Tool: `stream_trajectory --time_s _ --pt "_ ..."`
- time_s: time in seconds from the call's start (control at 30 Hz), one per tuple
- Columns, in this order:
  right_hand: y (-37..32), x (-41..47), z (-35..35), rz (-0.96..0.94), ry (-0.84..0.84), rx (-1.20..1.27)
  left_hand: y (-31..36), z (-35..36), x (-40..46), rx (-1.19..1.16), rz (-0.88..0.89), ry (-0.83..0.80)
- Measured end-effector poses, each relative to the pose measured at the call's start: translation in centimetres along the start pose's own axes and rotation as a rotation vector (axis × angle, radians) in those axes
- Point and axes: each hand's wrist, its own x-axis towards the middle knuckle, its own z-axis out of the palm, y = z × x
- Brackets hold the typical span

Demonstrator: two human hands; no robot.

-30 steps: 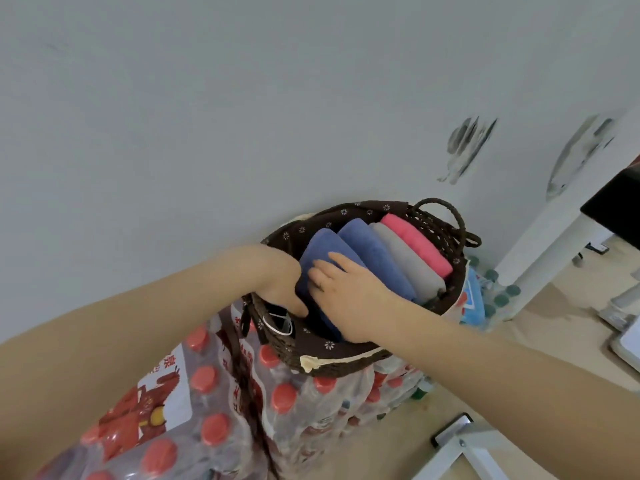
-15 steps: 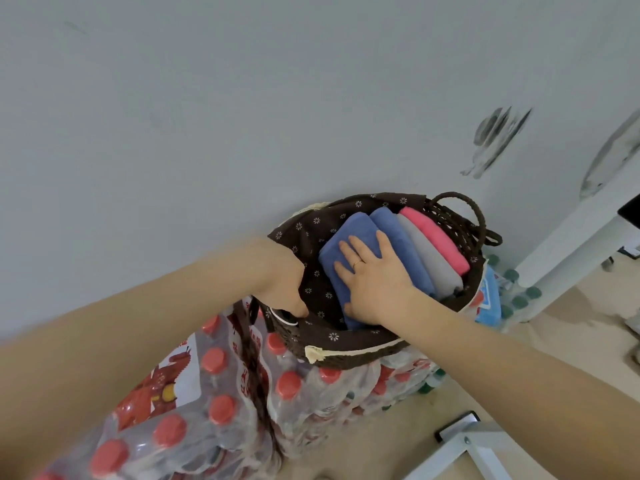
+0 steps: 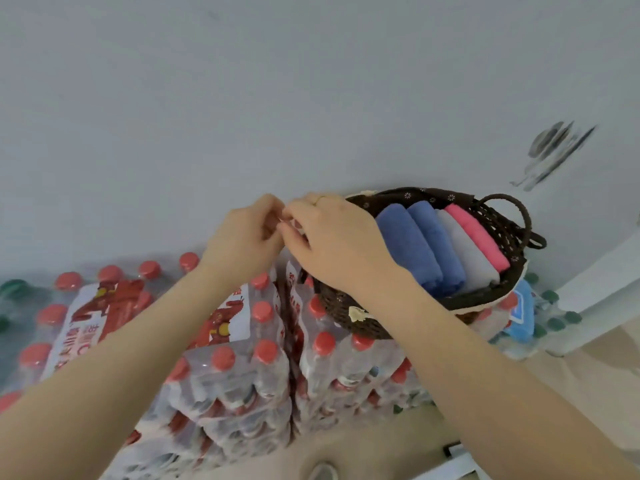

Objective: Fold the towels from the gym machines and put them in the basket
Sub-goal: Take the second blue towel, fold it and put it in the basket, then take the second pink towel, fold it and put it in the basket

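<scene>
Here, in the head view, we see the brown woven basket [image 3: 360, 325] sitting on top of shrink-wrapped packs of red-capped bottles [image 3: 242, 368], close against the pale wall [image 3: 242, 98]. Inside the basket four folded towels lie side by side: two blue towels [image 3: 420, 245] toward the left of the basket, then a grey towel [image 3: 467, 252], then a pink towel [image 3: 479, 237] nearest the basket's looped handle [image 3: 516, 216] on its right side. A dark flowered lining [image 3: 415, 195] shows along the basket's far rim.

Both hands are raised just left of the basket, out of it and touching no towel. Our left hand [image 3: 242, 242] has its fingers curled inward, and our right hand [image 3: 341, 242] meets it fingertip to fingertip, its back covering the basket's left edge. The fingers of both look bent as if pinching something small between them, but we cannot tell whether anything is held there. A ring [image 3: 317, 199] shows on one right-hand finger.

To the right of the basket, beyond it, lies a pack of green-capped bottles [image 3: 550, 317] with a blue label.
</scene>
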Motion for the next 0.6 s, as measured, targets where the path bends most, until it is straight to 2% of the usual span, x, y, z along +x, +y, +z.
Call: stream_trajectory --time_s 0.17,0.27,0.43,0.6 --pt "-9.1 -1.2 4.0 -0.170 -0.261 -0.014 -4.5 -4.7 -9.9 0.037 -0.234 0.011" --pt "-14.9 -3.2 7.1 -0.241 -0.388 0.058 -7.6 -7.8 -17.7 0.156 -0.372 -0.004" --pt "-26.1 -8.4 11.9 -0.369 -0.571 0.160 -11.4 -13.3 -34.6 0.268 -0.704 0.033" --pt "-38.4 -15.8 15.8 -0.530 -0.769 0.220 -11.0 -18.5 -52.5 0.265 -1.022 0.125"
